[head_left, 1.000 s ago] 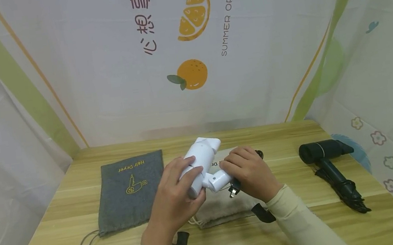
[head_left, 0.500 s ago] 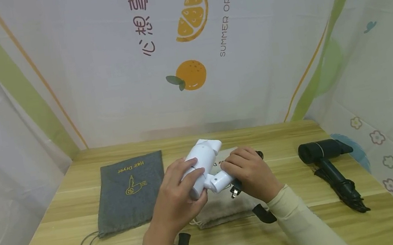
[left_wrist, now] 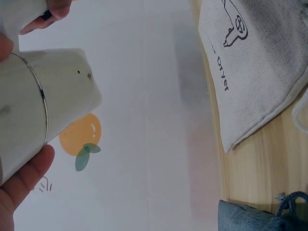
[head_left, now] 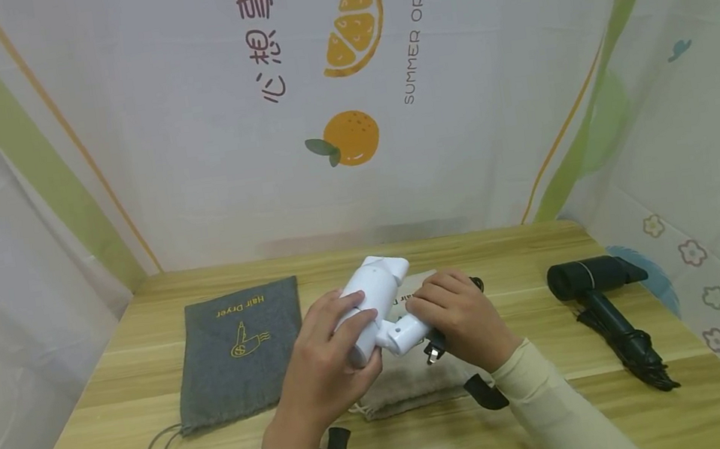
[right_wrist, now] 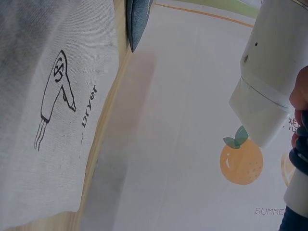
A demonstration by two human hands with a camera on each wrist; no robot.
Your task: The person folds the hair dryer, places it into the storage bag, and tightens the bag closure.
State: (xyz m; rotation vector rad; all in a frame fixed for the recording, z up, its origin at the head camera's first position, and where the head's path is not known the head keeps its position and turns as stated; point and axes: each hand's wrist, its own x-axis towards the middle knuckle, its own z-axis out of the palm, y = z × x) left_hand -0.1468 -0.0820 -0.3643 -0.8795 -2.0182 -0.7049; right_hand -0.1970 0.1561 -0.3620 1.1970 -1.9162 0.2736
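A white hair dryer [head_left: 378, 286] is held tilted above the table, its flat nozzle pointing away. My left hand [head_left: 322, 354] grips the barrel, two fingers over the top and the thumb beneath. Around the handle, bent at its hinge, my right hand [head_left: 460, 314] is curled. A plug [head_left: 433, 354] with metal prongs sticks out below that hand, and a dark coiled cord [right_wrist: 301, 151] shows in the right wrist view. Under the dryer lies a beige drawstring bag [head_left: 415, 384], printed with a dryer drawing and partly hidden by the hands.
To the left, a dark grey drawstring bag [head_left: 235, 362] with yellow lettering lies flat on the wooden table [head_left: 118, 408]. A black hair dryer [head_left: 605, 298], cord wrapped round its handle, lies at the right. Printed white curtains [head_left: 201, 162] close off the back and sides.
Both hands and the white hair dryer have shifted very slightly right and down in the head view. The hold looks the same, and the bags and black dryer stay in place.
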